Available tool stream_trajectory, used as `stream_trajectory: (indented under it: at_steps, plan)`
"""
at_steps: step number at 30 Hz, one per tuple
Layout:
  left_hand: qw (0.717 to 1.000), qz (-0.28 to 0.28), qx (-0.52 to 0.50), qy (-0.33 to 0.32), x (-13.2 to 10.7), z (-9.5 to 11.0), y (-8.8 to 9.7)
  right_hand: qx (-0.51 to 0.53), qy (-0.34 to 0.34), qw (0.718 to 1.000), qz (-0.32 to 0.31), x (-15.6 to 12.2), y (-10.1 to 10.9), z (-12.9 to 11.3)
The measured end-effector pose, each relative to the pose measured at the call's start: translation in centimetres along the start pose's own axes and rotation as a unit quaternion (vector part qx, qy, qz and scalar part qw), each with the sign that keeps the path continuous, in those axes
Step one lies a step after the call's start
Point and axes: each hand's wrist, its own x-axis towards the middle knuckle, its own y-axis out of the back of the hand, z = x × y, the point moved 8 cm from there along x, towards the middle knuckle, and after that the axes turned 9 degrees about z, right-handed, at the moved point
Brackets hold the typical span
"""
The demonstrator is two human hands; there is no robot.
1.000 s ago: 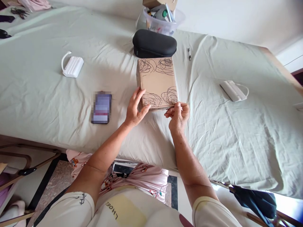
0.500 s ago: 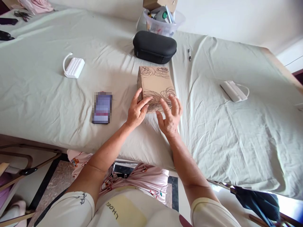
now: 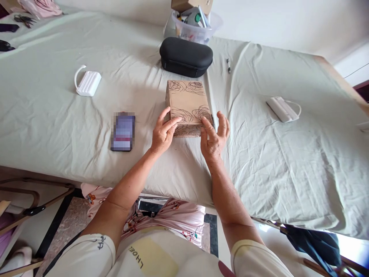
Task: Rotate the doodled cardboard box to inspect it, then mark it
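A brown cardboard box (image 3: 186,100) with black scribbles lies flat on the pale green sheet (image 3: 57,115) in front of me. My left hand (image 3: 163,132) rests on its near left corner, fingers stretched over the top edge and thumb along the side. My right hand (image 3: 215,136) is at the near right corner with spread fingers, the fingertips touching the box's edge. Neither hand has the box lifted.
A black zip case (image 3: 186,57) lies just behind the box, and behind it a clear tub of supplies (image 3: 193,29). A phone (image 3: 123,130) lies left of my left hand. A white power bank (image 3: 87,82) sits far left, another white one (image 3: 281,108) right, a pen (image 3: 228,65) beside the case.
The box, tilted up towards me a second ago, has dropped flat. My right hand let go of its pinch on the near edge and now sits open at the right corner.
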Motion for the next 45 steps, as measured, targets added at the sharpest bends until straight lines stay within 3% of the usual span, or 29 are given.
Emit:
stream_trajectory:
  at_steps: [8, 13, 22, 28, 34, 40, 45]
  plan:
    - [0.996, -0.011, -0.042, 0.077, 0.0, -2.0, 0.0, 0.160, -0.198, 0.966, 0.036, -0.9, -1.3, 4.4]
    - [0.978, -0.020, -0.104, 0.178, -0.5, -5.0, -0.8, 0.182, -0.200, 0.963, 0.011, -0.9, -2.2, 4.5]
    - [0.963, -0.084, -0.073, 0.244, -1.3, -7.3, -1.8, 0.174, -0.232, 0.955, -0.069, -1.1, -3.3, 5.4]
    - [0.970, -0.091, -0.031, 0.221, -1.7, -7.4, -1.9, 0.125, -0.221, 0.960, -0.119, -1.5, -4.0, 5.4]
    - [0.976, -0.073, 0.009, 0.203, -1.0, -6.8, -1.0, 0.167, -0.195, 0.959, -0.121, -1.8, -3.6, 4.2]
    - [0.996, -0.008, -0.018, 0.087, 0.5, -4.1, 0.8, 0.228, -0.222, 0.934, -0.163, -2.8, -4.6, 3.1]
    - [0.999, 0.053, -0.005, 0.011, 1.2, -3.0, 2.0, 0.178, -0.175, 0.956, -0.156, -2.1, -3.9, 2.8]
